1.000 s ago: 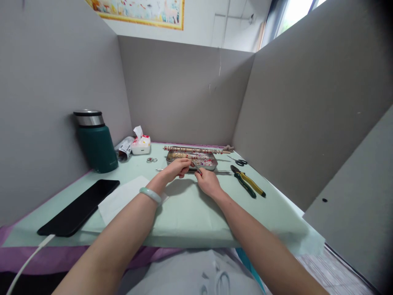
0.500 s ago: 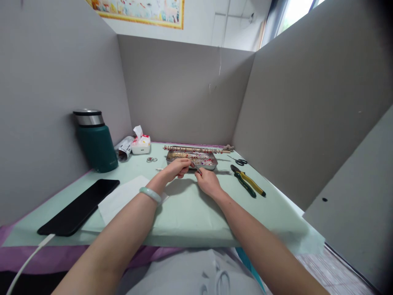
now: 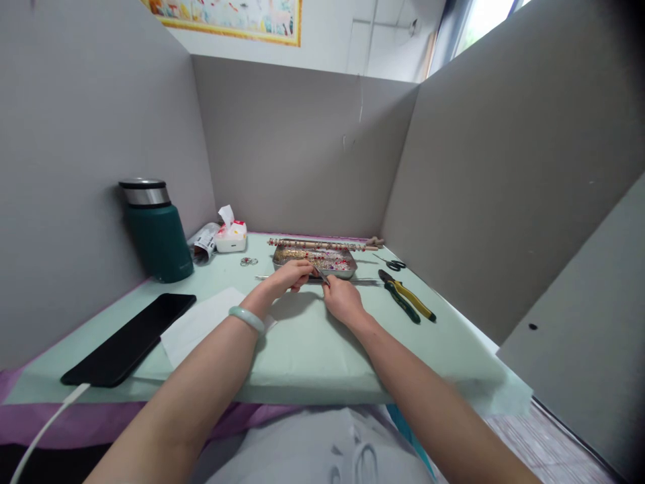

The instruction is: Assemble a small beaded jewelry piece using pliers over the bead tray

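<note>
My right hand (image 3: 343, 300) is closed around a slim metal-tipped tool (image 3: 321, 274), its kind hidden by the fingers. The tool's tip points up and left, to the fingertips of my left hand (image 3: 292, 274). My left hand is pinched closed at that tip; whatever small thing it holds is too small to make out. Both hands hover just before a metal tray (image 3: 347, 273) of gold, red and clear beads. A beaded stick (image 3: 322, 245) lies across the tray's far side. Thin metal rods (image 3: 367, 282) lie on the table behind my hands.
To the right are green-and-yellow pliers (image 3: 408, 299) and black scissors (image 3: 396, 265). Small rings (image 3: 248, 261), a tissue box (image 3: 232, 239), a green flask (image 3: 160, 238), white paper (image 3: 201, 324) and a phone (image 3: 131, 339) with a cable lie left. Grey partitions (image 3: 302, 148) enclose the table.
My right hand and the tool have shifted very slightly to the right. My left hand has stayed in nearly the same place.
</note>
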The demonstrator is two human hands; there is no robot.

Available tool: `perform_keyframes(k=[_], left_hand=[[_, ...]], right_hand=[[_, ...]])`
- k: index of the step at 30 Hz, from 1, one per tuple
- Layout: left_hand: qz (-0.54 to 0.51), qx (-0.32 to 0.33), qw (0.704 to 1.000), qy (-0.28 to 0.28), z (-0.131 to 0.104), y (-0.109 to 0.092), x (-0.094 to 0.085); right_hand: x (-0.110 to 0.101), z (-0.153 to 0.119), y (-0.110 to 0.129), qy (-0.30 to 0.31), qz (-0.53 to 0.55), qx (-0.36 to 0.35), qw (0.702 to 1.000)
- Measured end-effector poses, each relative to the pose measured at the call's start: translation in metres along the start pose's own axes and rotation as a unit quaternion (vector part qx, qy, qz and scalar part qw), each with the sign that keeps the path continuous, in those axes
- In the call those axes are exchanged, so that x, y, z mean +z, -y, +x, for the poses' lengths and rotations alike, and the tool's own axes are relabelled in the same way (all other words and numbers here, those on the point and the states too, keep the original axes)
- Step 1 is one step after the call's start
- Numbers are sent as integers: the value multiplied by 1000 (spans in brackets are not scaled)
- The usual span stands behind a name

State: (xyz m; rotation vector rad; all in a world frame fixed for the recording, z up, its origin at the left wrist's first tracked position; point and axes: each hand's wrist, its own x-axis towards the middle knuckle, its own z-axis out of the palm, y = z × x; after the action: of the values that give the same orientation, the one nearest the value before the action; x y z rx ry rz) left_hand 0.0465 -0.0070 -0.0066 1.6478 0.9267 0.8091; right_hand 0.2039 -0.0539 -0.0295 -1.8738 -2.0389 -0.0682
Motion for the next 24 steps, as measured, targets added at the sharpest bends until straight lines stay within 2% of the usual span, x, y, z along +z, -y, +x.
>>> perform_keyframes(k=[6,12,24], left_hand=[[116,-7,993,-33,2,0,2],[187,7,981,-47,5,3,1],[193,9,980,-50,9,6,-1]], right_hand=[[3,-1,-1,-6,-30,5,1000],[4,-2,-1,-35,-59,10,998],[1,-5,0,-64,-61,5,996]])
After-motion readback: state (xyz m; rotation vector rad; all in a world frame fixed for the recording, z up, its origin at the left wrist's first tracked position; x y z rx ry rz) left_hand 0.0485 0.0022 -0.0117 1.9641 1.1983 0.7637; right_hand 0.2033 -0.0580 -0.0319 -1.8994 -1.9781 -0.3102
